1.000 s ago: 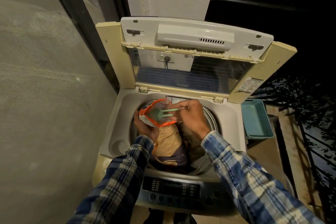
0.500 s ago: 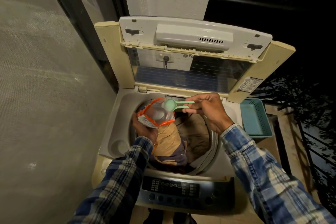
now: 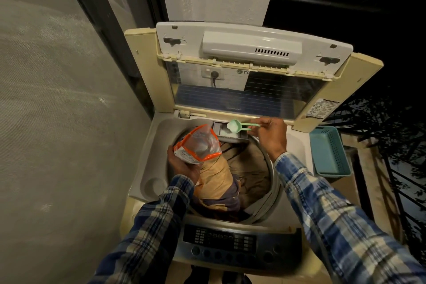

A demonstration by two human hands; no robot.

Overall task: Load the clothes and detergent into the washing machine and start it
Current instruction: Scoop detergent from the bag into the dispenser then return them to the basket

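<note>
A top-loading washing machine (image 3: 147, 168) stands with its lid (image 3: 251, 53) raised. Brown and dark clothes (image 3: 232, 182) fill the drum. My left hand (image 3: 183, 166) grips an open clear detergent bag (image 3: 198, 145) with an orange rim, held over the drum's left side. My right hand (image 3: 272, 136) pinches the handle of a pale green scoop (image 3: 236, 125). The scoop's bowl holds white powder and hovers over the open detergent drawer (image 3: 230, 132) at the drum's back edge.
The control panel (image 3: 221, 242) with buttons runs along the machine's near edge. A teal plastic basket (image 3: 327, 152) sits right of the machine. A wall rises on the left, a white pillar behind, and a dark railing on the right.
My right hand lifted the green scoop out of the bag and carried it back and right, over the detergent drawer. The left hand kept holding the bag in place.
</note>
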